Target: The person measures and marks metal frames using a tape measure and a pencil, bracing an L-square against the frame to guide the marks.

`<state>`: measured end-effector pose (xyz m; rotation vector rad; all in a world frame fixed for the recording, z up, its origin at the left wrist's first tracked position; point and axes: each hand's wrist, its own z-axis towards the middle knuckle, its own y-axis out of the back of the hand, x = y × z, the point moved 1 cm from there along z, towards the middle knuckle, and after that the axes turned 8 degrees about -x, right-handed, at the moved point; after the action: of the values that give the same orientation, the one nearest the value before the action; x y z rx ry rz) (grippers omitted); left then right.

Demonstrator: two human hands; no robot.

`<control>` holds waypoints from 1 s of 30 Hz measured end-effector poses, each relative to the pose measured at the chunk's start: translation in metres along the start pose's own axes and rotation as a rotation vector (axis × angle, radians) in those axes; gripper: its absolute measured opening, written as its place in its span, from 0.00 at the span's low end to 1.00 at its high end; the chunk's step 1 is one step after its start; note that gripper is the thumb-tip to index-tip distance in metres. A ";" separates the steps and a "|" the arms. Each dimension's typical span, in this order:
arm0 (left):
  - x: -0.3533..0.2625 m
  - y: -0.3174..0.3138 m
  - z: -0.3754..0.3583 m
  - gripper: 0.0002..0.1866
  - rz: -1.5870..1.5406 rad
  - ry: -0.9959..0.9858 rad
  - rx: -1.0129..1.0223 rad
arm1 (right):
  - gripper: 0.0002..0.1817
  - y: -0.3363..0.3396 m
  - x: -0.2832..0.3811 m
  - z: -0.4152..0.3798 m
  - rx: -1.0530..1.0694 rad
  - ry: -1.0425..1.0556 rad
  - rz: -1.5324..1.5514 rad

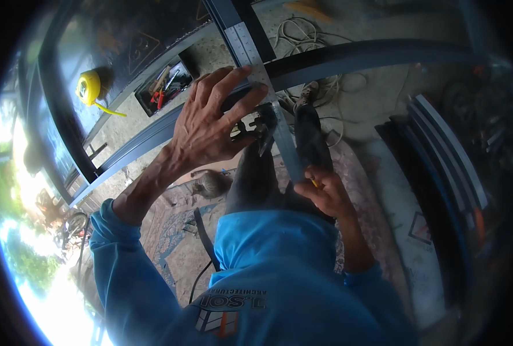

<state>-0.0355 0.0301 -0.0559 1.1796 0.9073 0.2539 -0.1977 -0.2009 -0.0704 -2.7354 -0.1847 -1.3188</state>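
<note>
A metal combination square lies across the dark frame bar, its ruler blade (288, 147) running from the bar down toward my body. My left hand (207, 118) has its fingers spread over the bar, fingertips pressing the blade and thumb against the square's dark head (264, 128). Near the blade's lower end, my right hand (327, 195) is closed around a thin yellow pencil (314, 183), mostly hidden by the fingers. The dark metal frame (348, 57) passes in front of me, with an upright bar joining it at the top.
At upper left, a yellow tape measure (88, 87) rests on a dark panel. An open toolbox (147, 102) with tools stands on the floor beyond the bar. Coiled cable (302, 29) lies at the top, long metal profiles (449, 144) at right, and a patterned rug (178, 236) below.
</note>
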 end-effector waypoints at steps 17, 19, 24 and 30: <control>0.008 -0.007 0.001 0.41 0.017 -0.056 -0.173 | 0.08 0.024 0.093 0.049 -0.531 0.776 -0.229; 0.007 -0.006 0.001 0.41 0.011 -0.048 -0.185 | 0.10 0.014 0.094 0.057 -0.483 0.856 -0.208; 0.007 -0.002 0.003 0.41 0.008 -0.038 -0.166 | 0.11 -0.001 0.084 0.058 -0.438 0.904 -0.259; 0.008 -0.005 0.001 0.43 -0.003 -0.036 -0.156 | 0.12 -0.003 0.077 0.055 -0.411 0.874 -0.305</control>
<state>-0.0305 0.0325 -0.0637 1.0359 0.8430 0.2949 -0.1077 -0.1851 -0.0440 -2.1399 -0.2765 -2.7378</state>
